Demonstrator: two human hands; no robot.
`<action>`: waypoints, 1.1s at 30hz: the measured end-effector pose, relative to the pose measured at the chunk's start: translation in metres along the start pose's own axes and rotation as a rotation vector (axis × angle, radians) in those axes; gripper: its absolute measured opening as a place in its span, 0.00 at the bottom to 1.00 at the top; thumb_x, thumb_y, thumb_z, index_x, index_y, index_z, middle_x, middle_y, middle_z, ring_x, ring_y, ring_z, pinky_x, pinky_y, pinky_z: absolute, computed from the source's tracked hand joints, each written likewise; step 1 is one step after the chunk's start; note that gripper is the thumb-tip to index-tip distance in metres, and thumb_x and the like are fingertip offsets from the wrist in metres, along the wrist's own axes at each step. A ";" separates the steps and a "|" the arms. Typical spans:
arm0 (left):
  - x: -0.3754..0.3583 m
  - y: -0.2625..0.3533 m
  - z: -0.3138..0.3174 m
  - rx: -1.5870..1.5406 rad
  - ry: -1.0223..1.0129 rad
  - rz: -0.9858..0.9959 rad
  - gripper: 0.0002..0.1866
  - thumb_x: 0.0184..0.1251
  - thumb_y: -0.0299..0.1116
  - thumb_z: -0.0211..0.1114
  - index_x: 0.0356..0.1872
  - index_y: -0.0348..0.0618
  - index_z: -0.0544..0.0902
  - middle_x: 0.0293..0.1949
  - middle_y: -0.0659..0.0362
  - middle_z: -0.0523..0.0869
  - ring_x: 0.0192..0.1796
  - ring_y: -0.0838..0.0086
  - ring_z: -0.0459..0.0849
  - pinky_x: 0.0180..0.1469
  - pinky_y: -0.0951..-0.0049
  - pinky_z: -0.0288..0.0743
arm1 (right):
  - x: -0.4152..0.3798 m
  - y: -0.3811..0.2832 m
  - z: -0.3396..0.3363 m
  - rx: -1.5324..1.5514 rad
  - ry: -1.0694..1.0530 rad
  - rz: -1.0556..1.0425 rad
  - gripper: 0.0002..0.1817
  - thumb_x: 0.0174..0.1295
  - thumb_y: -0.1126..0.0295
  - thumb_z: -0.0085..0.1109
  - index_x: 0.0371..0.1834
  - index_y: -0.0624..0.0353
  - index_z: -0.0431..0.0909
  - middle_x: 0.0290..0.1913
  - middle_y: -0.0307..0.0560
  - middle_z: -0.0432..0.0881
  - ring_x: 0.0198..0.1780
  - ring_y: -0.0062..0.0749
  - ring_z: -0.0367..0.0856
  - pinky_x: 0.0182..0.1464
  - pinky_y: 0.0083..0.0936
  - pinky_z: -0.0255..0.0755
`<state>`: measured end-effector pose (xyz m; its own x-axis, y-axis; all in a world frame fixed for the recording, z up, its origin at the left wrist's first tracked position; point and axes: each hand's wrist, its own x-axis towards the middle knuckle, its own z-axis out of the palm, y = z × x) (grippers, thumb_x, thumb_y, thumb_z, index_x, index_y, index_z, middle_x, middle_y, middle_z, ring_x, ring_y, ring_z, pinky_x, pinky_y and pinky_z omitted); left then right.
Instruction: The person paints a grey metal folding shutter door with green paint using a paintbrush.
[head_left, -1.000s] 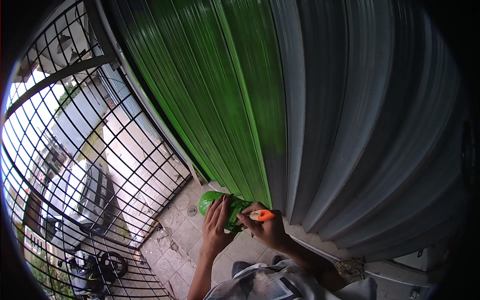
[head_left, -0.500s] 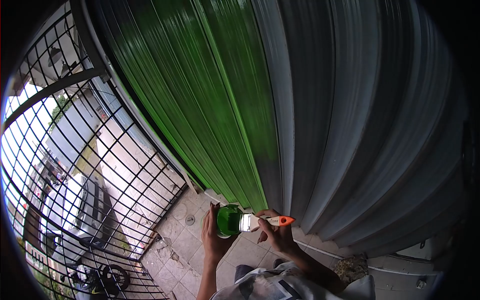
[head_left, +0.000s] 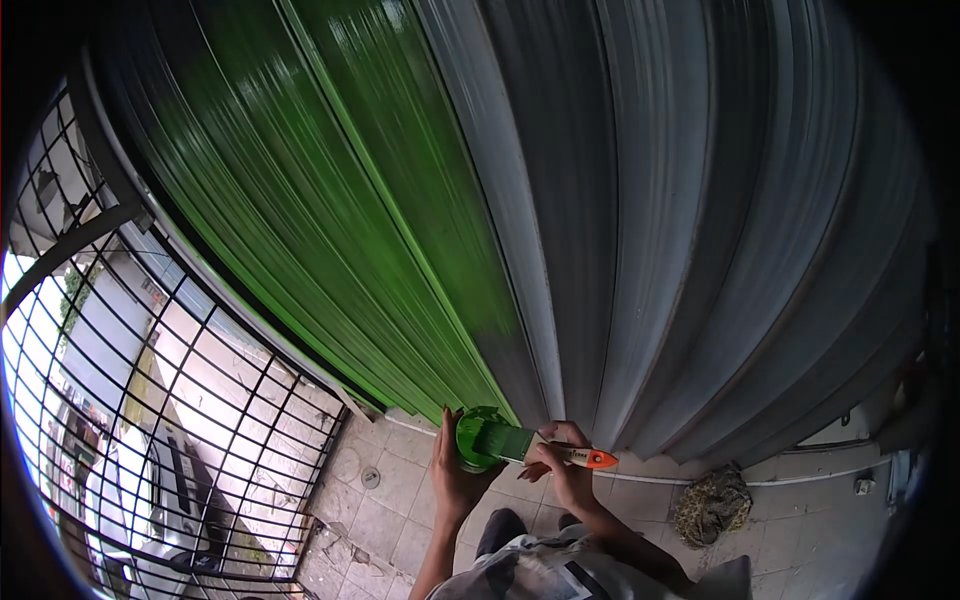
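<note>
the left hand (head_left: 457,482) has its fingers bent around the near and left sides of a cup (head_left: 466,452), opened about as wide as the cup itself and holding it. the cup sits in that grip, its mouth turned up to the view, with green paint (head_left: 481,413) coating the inside. the right hand (head_left: 570,482) has its fingers nearly closed on the handle of a paint brush (head_left: 563,453), some above the handle and some below. the orange end of the handle sticks out to the right past these fingers; the green-coated bristles point left, over the mouth of the cup, between the two hands. whether the tips touch the paint i cannot tell.

ahead of the fingers rises a ridged metal shutter (head_left: 640,230), green above and to the left of them, grey to the right. well to the left of the left fingers is a black grille (head_left: 247,425), with a white car (head_left: 165,490) behind it. a round drain (head_left: 371,478) lies in the tiled floor (head_left: 405,535), left of the left fingers. right of the right fingers, a spotted cloth (head_left: 712,506) lies crumpled on the floor, near a white pipe (head_left: 800,478).
</note>
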<state>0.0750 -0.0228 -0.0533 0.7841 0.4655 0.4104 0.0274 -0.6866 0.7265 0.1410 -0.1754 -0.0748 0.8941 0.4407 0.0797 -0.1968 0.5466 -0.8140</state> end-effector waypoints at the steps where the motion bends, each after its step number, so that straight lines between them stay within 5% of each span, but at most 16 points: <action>1: 0.006 -0.007 0.001 0.007 -0.025 0.022 0.57 0.33 0.31 0.81 0.70 0.36 0.56 0.57 0.49 0.77 0.57 0.55 0.78 0.58 0.62 0.72 | 0.003 0.003 -0.003 -0.062 -0.004 0.058 0.11 0.65 0.69 0.54 0.46 0.64 0.69 0.26 0.51 0.81 0.23 0.30 0.83 0.24 0.20 0.76; 12: 0.081 -0.096 -0.018 -0.235 -0.229 0.050 0.57 0.33 0.35 0.82 0.67 0.26 0.57 0.52 0.44 0.80 0.53 0.60 0.81 0.55 0.67 0.74 | 0.060 0.088 0.039 0.316 0.185 -0.164 0.09 0.59 0.73 0.54 0.39 0.67 0.75 0.29 0.52 0.79 0.24 0.38 0.81 0.25 0.29 0.77; 17: 0.101 -0.140 -0.043 -0.293 -0.278 0.074 0.57 0.33 0.34 0.82 0.67 0.25 0.57 0.49 0.44 0.82 0.50 0.65 0.83 0.53 0.69 0.75 | 0.105 0.120 0.028 0.140 0.336 -0.527 0.09 0.58 0.73 0.50 0.35 0.68 0.76 0.29 0.52 0.79 0.23 0.36 0.80 0.25 0.28 0.76; 24: 0.115 -0.176 -0.076 -0.266 -0.390 0.069 0.59 0.33 0.33 0.82 0.69 0.28 0.54 0.47 0.47 0.83 0.48 0.67 0.83 0.53 0.69 0.76 | 0.165 0.145 0.012 0.017 0.427 -0.662 0.08 0.57 0.72 0.48 0.30 0.67 0.75 0.28 0.49 0.77 0.22 0.33 0.78 0.22 0.24 0.74; 29: 0.119 -0.185 -0.078 -0.292 -0.436 -0.006 0.58 0.32 0.27 0.81 0.69 0.27 0.55 0.48 0.48 0.82 0.49 0.68 0.82 0.54 0.69 0.76 | 0.171 0.204 -0.014 -0.064 0.573 -0.609 0.07 0.56 0.74 0.48 0.25 0.65 0.75 0.21 0.46 0.76 0.16 0.24 0.72 0.18 0.20 0.64; 31: 0.119 -0.183 -0.076 -0.301 -0.467 -0.035 0.56 0.33 0.24 0.80 0.68 0.27 0.55 0.48 0.49 0.82 0.49 0.68 0.81 0.55 0.69 0.76 | 0.152 0.248 -0.044 -0.105 0.632 -0.434 0.06 0.57 0.76 0.49 0.26 0.64 0.76 0.23 0.43 0.77 0.18 0.20 0.72 0.20 0.18 0.66; 33: 0.123 -0.188 -0.069 -0.268 -0.462 0.001 0.58 0.31 0.29 0.81 0.68 0.28 0.56 0.47 0.47 0.82 0.48 0.67 0.82 0.54 0.69 0.76 | 0.148 0.260 -0.054 -0.083 0.656 -0.381 0.07 0.58 0.77 0.48 0.25 0.62 0.76 0.24 0.40 0.77 0.18 0.17 0.71 0.20 0.16 0.64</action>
<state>0.1234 0.2018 -0.1016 0.9770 0.1290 0.1695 -0.0853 -0.4923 0.8662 0.2438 -0.0060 -0.3057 0.9551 -0.2950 0.0267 0.1809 0.5094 -0.8413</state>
